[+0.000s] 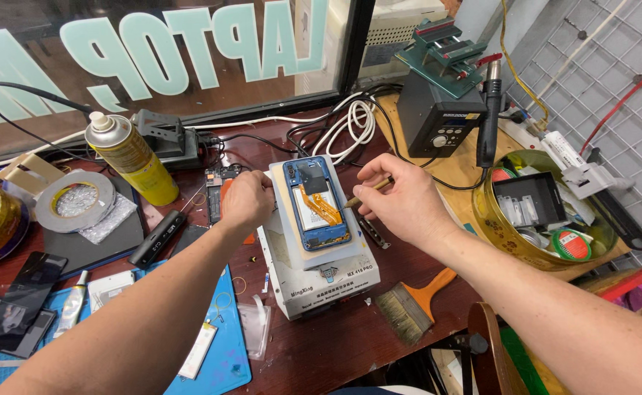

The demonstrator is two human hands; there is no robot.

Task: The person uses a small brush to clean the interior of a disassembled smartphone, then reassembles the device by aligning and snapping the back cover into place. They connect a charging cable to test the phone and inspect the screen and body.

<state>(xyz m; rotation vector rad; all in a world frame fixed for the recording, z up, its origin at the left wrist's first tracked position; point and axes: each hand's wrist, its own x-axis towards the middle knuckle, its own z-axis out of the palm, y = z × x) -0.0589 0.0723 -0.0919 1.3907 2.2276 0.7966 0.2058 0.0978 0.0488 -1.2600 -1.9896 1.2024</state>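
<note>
An opened blue phone, back cover off with an orange flex cable and battery showing, lies on a white box-shaped heating platform on the dark wooden bench. My left hand rests curled against the phone's left edge and the platform. My right hand grips a thin wooden-handled tool whose tip points at the phone's right side.
A yellow spray can and a tape roll stand at the left. A paintbrush lies by the platform. A hot-air station and a round tin of parts sit at the right. A blue mat covers the front left.
</note>
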